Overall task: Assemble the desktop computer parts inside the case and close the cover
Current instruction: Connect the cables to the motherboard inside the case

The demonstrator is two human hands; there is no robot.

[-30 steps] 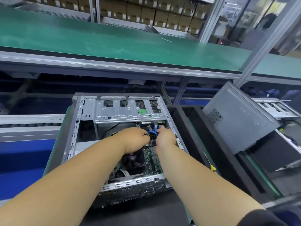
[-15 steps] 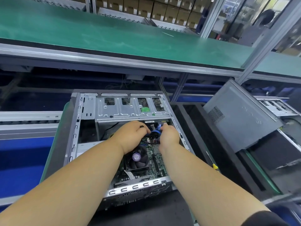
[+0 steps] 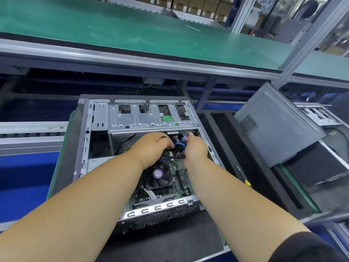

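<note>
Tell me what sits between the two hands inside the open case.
In the head view, a looped blue cable and dark wires lie between the left hand and the right hand, above the motherboard.

- Both bare forearms reach from the near edge toward the middle of the scene, converging as they go.
- The left hand [image 3: 154,148] lies knuckles up, wrist bent down, its fingers curled under and toward the right; what they grip is hidden beneath them.
- The right hand [image 3: 195,149] sits just right of the left hand, close but apart, back of the hand up, with a finger extended toward the far side.
- A dark sleeve covers the right upper arm at the near right corner.
</note>
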